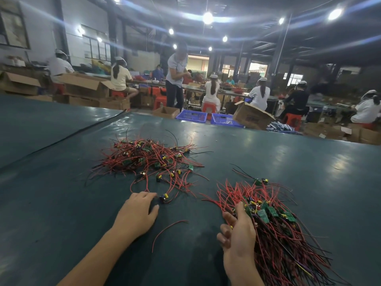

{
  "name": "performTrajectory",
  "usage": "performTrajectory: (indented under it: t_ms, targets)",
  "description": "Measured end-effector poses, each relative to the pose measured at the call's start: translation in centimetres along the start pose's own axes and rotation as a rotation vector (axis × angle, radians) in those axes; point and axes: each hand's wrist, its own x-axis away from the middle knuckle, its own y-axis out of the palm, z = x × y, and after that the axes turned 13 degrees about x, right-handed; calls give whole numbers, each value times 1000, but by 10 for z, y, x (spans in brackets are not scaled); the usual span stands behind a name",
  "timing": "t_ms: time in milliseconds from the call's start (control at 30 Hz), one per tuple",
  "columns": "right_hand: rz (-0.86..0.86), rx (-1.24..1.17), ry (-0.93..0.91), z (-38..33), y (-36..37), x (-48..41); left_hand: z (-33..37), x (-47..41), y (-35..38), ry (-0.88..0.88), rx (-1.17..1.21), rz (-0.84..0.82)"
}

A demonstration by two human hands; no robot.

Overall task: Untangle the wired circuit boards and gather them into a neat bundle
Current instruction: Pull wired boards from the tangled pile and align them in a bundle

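R hand (pixel 239 234) grips the bundle (pixel 278 234) near its board end, fingers (pixel 226 218) curled round it so boards stay together & wires fan out. L hand (pixel 140 213) lies palm-down on tabletop (pixel 61 182), its fingers loosely bent, holding nothing, tips just beside a stray board (pixel 164 197) at the edge of the tangled pile (pixel 148 157), prob. the next pick.

The gathered bundle of red and black wires with small green circuit boards (pixel 284 240) runs off the bottom edge, wire ends cut away; the right grip (pixel 239 236) clasps it, its palm side hidden; whether the left grip (pixel 137 213) touches the small blue-and-yellow component (pixel 164 197) is unclear; the far white-capped workers (pixel 260 93) are blurred.
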Motion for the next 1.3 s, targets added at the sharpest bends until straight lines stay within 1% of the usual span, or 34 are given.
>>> performTrajectory:
  t_ms: [67, 133, 233, 333, 400, 533, 667, 767, 900, 933, 967, 1033, 1133, 1200, 1300]
  targets:
    - [-4, 2, -8, 1, 1, -1, -2, -1, -2, 9, 44, 30]
    - [-14, 11, -8, 2, 2, -1, -5, -3, -3, -62, 14, 24]
    - [-21, 24, -8, 4, 2, -1, -8, -6, -5, -191, -128, -100]
    - [-25, 38, -13, 5, 2, -1, -9, -7, -2, -151, -175, -130]
    - [-30, 44, -16, 5, 2, -1, -7, -6, -1, -120, -148, -85]
    - [-31, 52, -10, 5, 3, -1, -5, -5, -8, -110, 24, 150]
    - [-38, 57, -14, 6, 2, -2, -6, -2, -13, -105, 74, 228]
    - [-52, 60, -15, 6, 1, -2, -6, -1, -11, -91, 226, 306]
    - [-65, 68, -16, 6, 2, -2, 11, 4, -8, -157, 731, 401]
    - [-70, 70, -16, 6, 3, -2, 18, 6, -6, -145, 824, 419]
    - [-76, 73, -17, 7, 4, -2, 25, 8, -5, -105, 881, 441]
    - [-90, 99, -28, 8, 4, -2, 40, 16, -2, 40, 916, 483]
    - [-108, 227, -105, 14, 5, -2, 60, 28, 0, 292, 831, 503]
    - [-140, 396, -224, 19, 6, 0, 70, 36, 4, 438, 781, 462]
    - [-254, 665, -437, 27, 6, 5, 78, 45, 11, 601, 726, 325]
